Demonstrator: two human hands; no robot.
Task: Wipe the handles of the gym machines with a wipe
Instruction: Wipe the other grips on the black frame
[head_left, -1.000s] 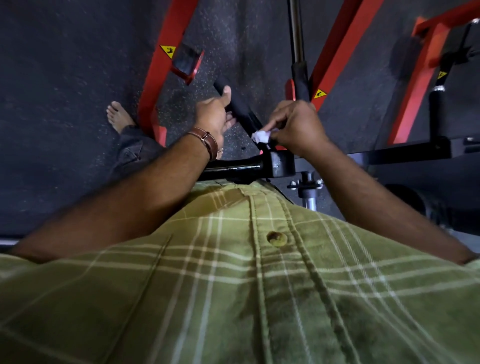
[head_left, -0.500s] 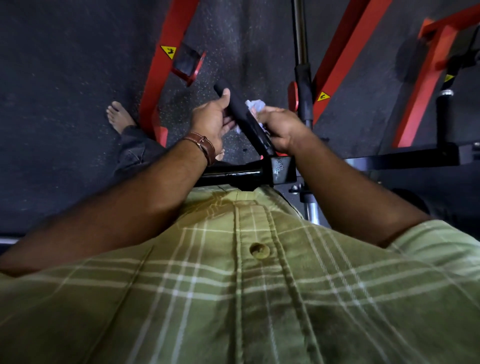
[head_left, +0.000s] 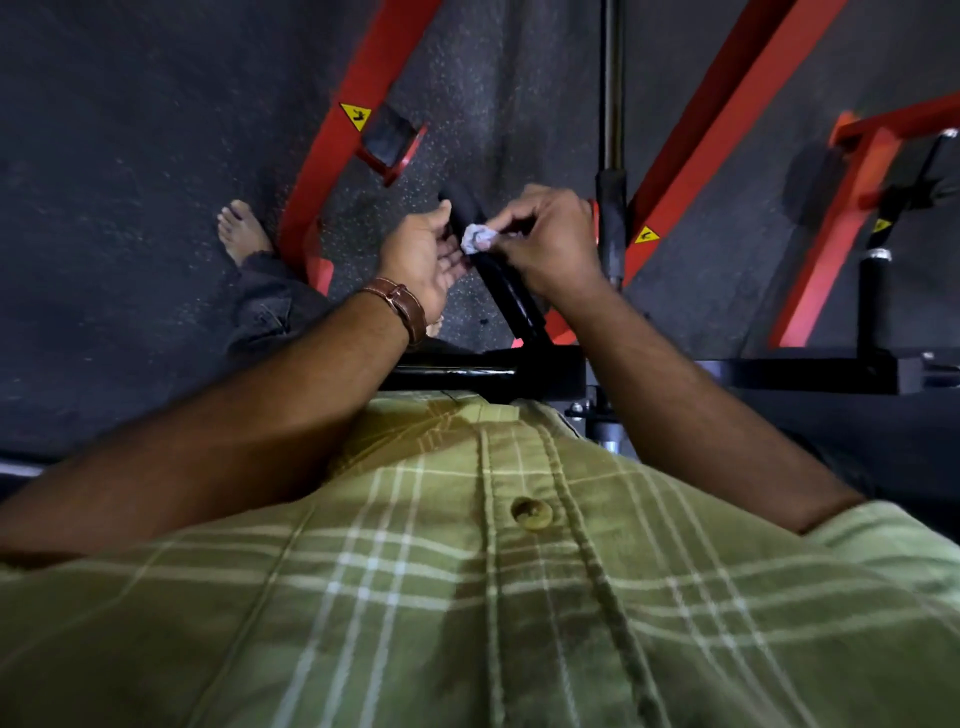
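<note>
Wipe (head_left: 477, 239), small white crumpled wad, sits on the black handle (head_left: 498, 270) approx mid-length, pinched btwn thumb & fingertips of right hand (head_left: 545, 236); other right fingers (head_left: 524, 205) curled in. Left hand (head_left: 423, 254) is open w/ palm facing the handle, thumb up by its upper end, fingers (head_left: 454, 260) loosely spread & touching the handle's left side just below the wipe. Brown strap (head_left: 400, 306) on left wrist. Handle slants down to a black crossbar (head_left: 457, 371); red frame (head_left: 353, 124) behind.

Matt black handle (head_left: 506, 291), crumpled papery wipe (head_left: 478, 239), speckled floor (head_left: 130, 156).
</note>
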